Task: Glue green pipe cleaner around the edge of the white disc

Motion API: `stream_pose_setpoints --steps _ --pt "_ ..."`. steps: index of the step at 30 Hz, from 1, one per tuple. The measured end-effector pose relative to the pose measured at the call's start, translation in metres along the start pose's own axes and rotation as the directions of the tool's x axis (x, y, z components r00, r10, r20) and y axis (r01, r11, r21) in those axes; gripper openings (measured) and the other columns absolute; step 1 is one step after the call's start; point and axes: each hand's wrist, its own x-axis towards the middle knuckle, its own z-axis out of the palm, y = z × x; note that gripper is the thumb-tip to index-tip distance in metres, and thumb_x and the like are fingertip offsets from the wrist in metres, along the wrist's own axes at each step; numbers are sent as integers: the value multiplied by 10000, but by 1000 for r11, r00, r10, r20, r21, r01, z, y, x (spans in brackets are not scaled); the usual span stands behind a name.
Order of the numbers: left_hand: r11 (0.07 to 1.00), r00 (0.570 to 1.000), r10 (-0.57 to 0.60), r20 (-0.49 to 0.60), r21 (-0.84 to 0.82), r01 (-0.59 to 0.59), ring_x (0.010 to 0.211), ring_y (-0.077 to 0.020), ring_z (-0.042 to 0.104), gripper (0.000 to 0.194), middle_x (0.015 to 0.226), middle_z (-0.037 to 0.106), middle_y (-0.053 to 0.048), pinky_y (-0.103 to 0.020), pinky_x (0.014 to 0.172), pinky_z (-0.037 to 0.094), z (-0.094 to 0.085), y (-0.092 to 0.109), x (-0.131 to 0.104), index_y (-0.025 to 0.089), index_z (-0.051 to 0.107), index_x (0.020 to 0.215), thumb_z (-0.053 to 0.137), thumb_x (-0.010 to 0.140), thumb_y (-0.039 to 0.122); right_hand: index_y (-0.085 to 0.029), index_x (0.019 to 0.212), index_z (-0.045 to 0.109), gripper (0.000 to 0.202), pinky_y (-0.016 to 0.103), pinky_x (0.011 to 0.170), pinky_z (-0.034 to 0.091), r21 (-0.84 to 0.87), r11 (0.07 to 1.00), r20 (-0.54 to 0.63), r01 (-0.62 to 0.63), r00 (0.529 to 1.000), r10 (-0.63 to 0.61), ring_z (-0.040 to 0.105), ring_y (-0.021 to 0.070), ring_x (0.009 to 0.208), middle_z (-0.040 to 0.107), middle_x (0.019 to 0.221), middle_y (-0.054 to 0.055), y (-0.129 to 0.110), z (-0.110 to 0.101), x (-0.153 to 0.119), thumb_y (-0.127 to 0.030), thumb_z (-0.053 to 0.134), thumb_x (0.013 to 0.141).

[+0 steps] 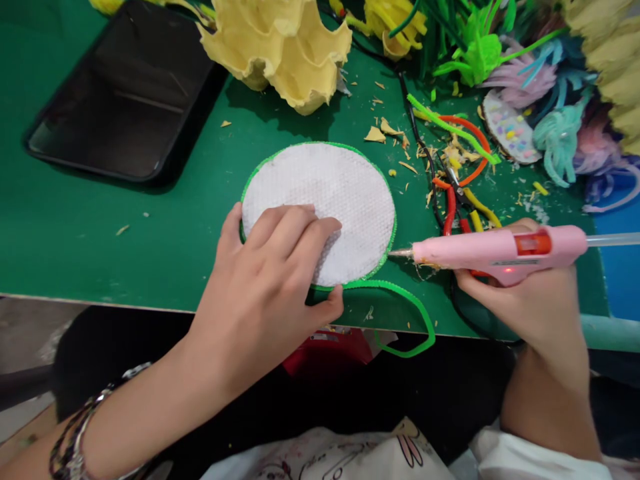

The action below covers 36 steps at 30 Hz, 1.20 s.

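1. Two bare hands are working over a green tabletop (165,247); a white, textured, roughly round disc (360,193) is lying between them, nearer the left hand.
2. The left hand (275,260) is spreading over the disc's lower left part, fingers loosely parted and slightly bent, pressing its face while the thumb is resting at the lower rim.
3. The right hand (540,300) is wrapping closed around the handle of a pink hot glue gun (465,252), whose red light is glowing and whose clear glue stick (613,239) is jutting out behind.
4. The gun's metal nozzle (402,253) is pointing left at the disc's lower right rim; whether it is touching, I cannot tell.
5. A bright green trim strip (427,320) is edging the disc, its loose length looping out past the table's front edge, which is running close below the disc.
6. Bare green surface is stretching leftward from the disc, with a black smartphone (120,93) lying farther back.
7. A yellow egg-carton piece (280,50) is sitting behind the disc; red-handled pliers (451,210) and scattered scraps (375,135) are crowding the right side, just beyond the gun.
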Motion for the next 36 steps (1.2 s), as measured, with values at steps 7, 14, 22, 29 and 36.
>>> stream_pose_setpoints --steps 7,14,22,29,36 --pt "1000 1000 -7 10 -5 7 1095 -371 605 353 1155 639 -159 -673 960 426 0 0 1 157 546 1131 560 785 223 -255 827 506 279 337 605 471 58 991 66 -118 991 114 592 202 641 593 722 0 1 -2 -1 -340 679 625" --pt "999 999 -29 24 -21 30 1132 -357 583 362 1175 624 -133 -646 1022 382 1 0 1 175 541 1152 548 793 223 -265 863 548 230 389 683 521 26 997 26 -72 997 71 648 256 759 640 815 38 3 -2 -3 -354 654 679" --pt "999 999 -27 28 -29 28 1131 -350 583 352 1177 626 -134 -640 1029 379 0 0 0 190 533 1156 539 806 224 -206 740 608 164 425 699 546 -57 995 -32 78 996 -80 665 282 738 650 700 61 12 0 -1 -369 614 716" --pt "999 1000 -18 20 -33 19 1130 -376 584 356 1176 624 -151 -665 1006 387 0 0 0 172 546 1152 545 800 225 -229 778 610 139 418 723 544 -5 1000 -52 29 998 -29 664 275 723 660 716 49 11 2 -1 -343 615 699" --pt "1000 1000 -7 20 -5 7 1105 -375 600 331 1170 633 -167 -687 959 420 -1 0 1 173 532 1135 525 808 227 -215 827 622 156 387 665 535 -12 998 -41 66 997 -67 662 255 676 690 741 52 9 1 1 -303 615 699"
